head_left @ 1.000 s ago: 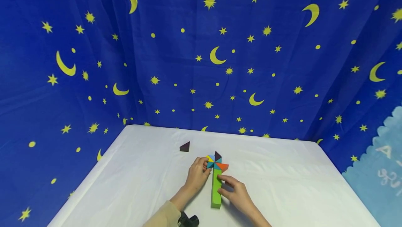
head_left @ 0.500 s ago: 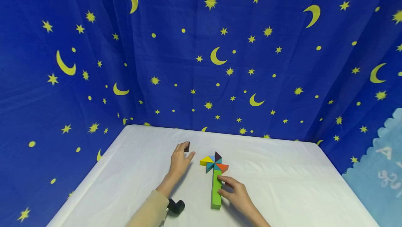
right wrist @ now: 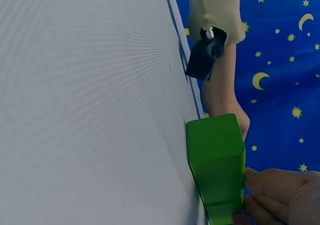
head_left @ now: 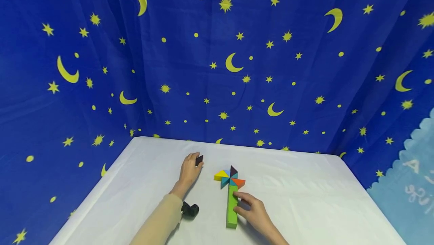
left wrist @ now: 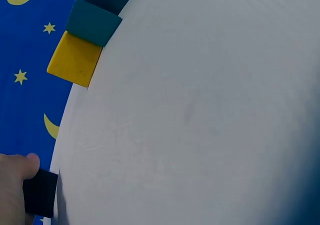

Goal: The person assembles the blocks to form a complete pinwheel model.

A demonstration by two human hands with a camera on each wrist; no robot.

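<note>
My left hand pinches a dark purple triangular block near the far side of the table. In the left wrist view the thumb lies against the dark block, at the lower left. My right hand rests its fingertips and thumb along the right side of a long green block piece, which has a seam across it in the right wrist view. Above the green piece lies a pinwheel of small blocks: yellow, teal, orange, dark purple and light blue.
A white cloth covers the table, whose far edge meets a blue curtain with yellow moons and stars. A black camera is strapped at the left sleeve. A light blue panel with writing hangs at the right.
My left hand has left the yellow block at the pinwheel's left, moved away to the far left and taken hold of the dark purple block. My right hand has stayed at the green piece.
</note>
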